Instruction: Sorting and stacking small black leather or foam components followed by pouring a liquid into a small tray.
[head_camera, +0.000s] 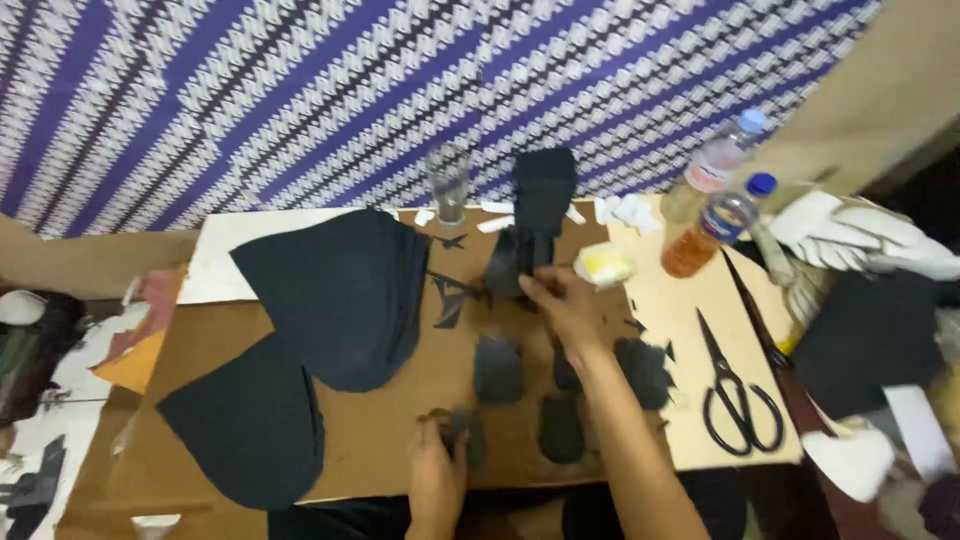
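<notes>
small dark fabric piece (462, 432) sits low in the frame just left of centre, pinched at its left edge by the left hand (436, 478), whose fingers are curled closed on it. further left, two large dark fabric panels (340, 292) lie overlapping on the brown cardboard sheet (380, 440), one toward the lower left, one above it. right of the held piece, more small dark cut pieces (498, 368) lie in a loose row, long axes running up the frame. above them the right hand (560, 300) reaches to a standing stack of dark fabric (538, 215); its fingers are bent at the stack's base, though whether they grip cannot be told. the right hand is nearer the stack, the left nearer the row. beside it, a yellow-white wad (604, 264); further right, black scissors (738, 392) and two plastic bottles (712, 222). a drinking glass (448, 184) stands at upper centre.
</notes>
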